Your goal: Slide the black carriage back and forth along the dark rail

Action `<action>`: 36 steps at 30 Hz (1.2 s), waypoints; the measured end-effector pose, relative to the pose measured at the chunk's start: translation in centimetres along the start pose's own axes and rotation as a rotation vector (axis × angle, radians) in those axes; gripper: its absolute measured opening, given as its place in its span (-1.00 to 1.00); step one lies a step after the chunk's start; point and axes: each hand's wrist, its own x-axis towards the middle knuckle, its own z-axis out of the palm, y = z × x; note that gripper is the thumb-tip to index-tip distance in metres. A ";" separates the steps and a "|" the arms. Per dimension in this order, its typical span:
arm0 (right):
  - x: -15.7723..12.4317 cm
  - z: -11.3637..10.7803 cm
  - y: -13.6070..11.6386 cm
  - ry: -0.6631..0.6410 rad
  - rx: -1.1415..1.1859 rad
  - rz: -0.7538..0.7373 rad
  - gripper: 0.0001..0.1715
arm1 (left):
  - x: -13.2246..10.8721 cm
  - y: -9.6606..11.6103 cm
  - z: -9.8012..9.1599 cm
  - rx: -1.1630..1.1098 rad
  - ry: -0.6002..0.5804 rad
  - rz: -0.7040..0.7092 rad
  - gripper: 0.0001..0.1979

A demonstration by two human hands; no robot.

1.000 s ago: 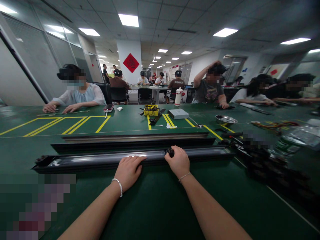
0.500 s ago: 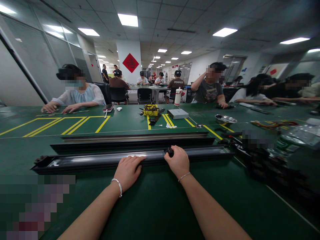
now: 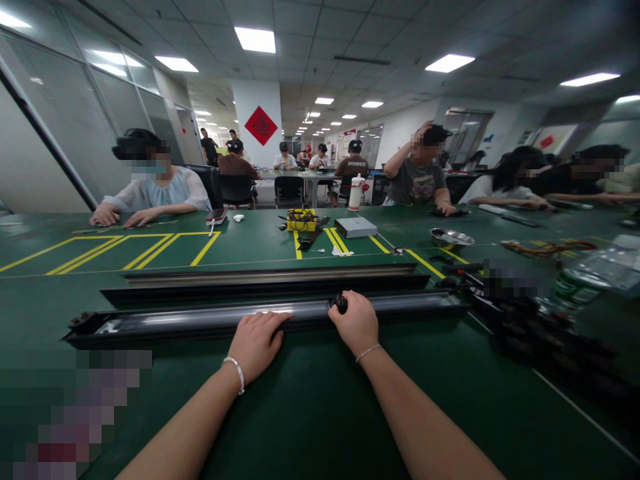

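**Hands parked on the long rail**

Nothing's really moved: left hand (image 3: 257,345) still flat, fingers open, on the near black rail (image 3: 210,320) across the green desk (image 3: 320,413). Right hand (image 3: 356,323) fingers closed round a small black knob (image 3: 341,303). Busy office; metal bowl (image 3: 451,238), contents unclear.

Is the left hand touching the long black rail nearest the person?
Touching. The head view shows the left hand lying flat with its fingers over the near edge of the long black rail.
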 end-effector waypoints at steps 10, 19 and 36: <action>0.1 -0.4 -0.4 0.004 -0.023 -0.002 -0.71 | 0.0 0.1 0.0 -0.006 0.001 -0.001 -0.66; 0.3 -0.9 -0.2 -0.043 -0.032 -0.005 -0.79 | 0.0 0.1 0.0 -0.007 0.002 0.000 -0.66; 0.3 -0.5 0.2 -0.015 -0.033 0.006 -0.74 | 0.0 0.1 0.0 -0.009 -0.005 -0.008 -0.67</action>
